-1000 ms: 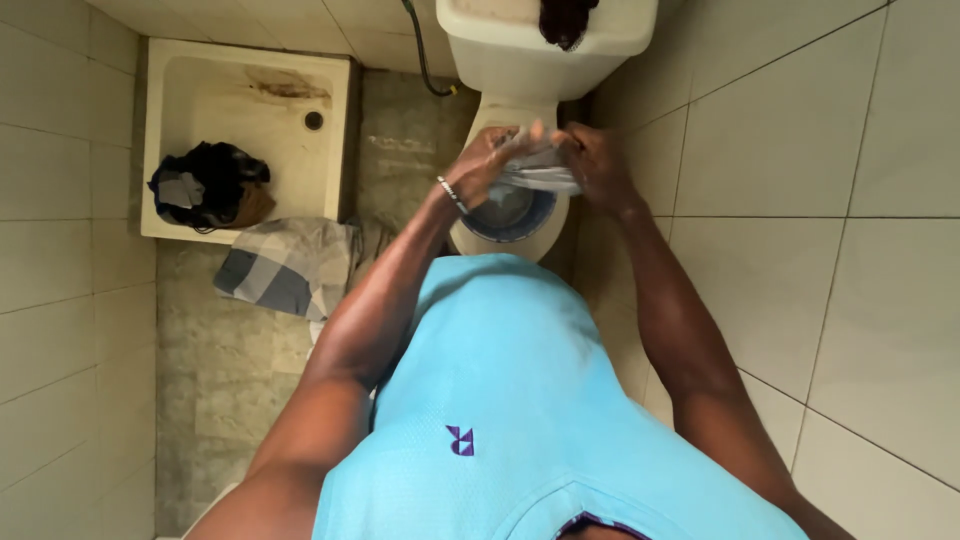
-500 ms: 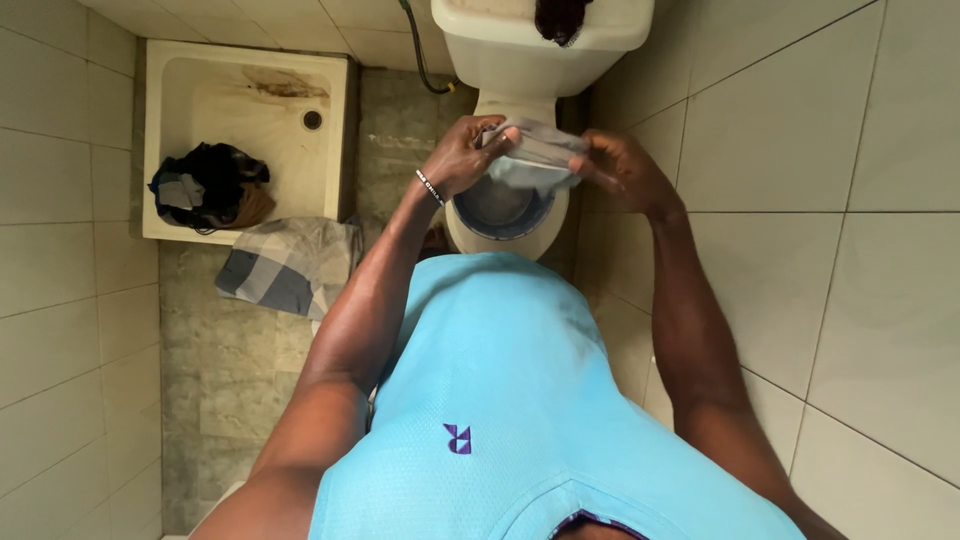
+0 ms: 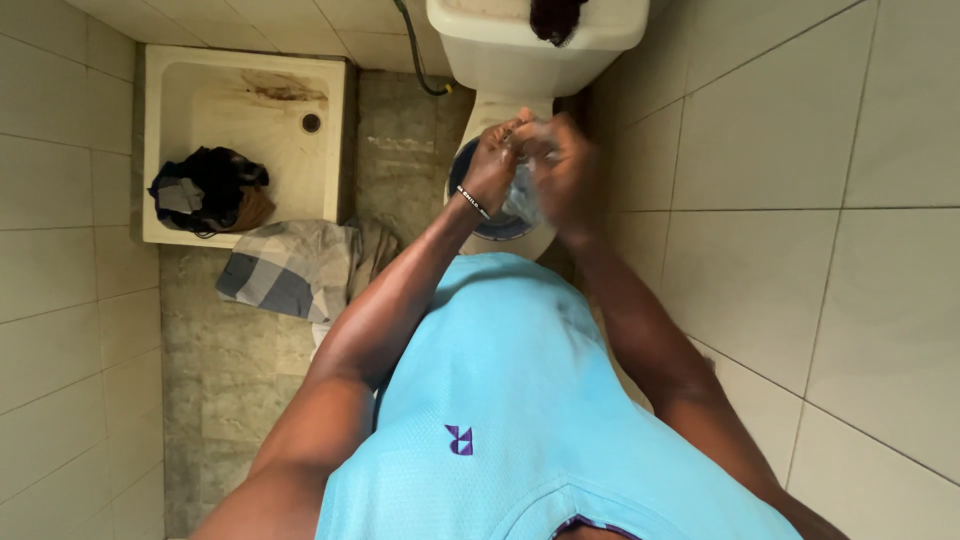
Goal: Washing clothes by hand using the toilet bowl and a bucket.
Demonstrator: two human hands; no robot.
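Both hands are pressed together over a blue basin (image 3: 478, 222) that rests on the white toilet bowl (image 3: 494, 107). My left hand (image 3: 494, 165), with a beaded bracelet at the wrist, and my right hand (image 3: 562, 172) squeeze a bunched grey-blue cloth (image 3: 523, 192) between them. Only a small part of the cloth shows below the fingers. The basin is mostly hidden behind the hands.
The toilet tank (image 3: 530, 45) at top carries a dark cloth (image 3: 555, 17). A white shower tray (image 3: 245, 110) at left holds a pile of dark clothes (image 3: 208, 190). A checked cloth (image 3: 290, 268) lies on the stone floor (image 3: 230, 380). Tiled walls close in on both sides.
The hands held the cloth spread apart half a second ago; now they have come together and bunched it tight over the basin.
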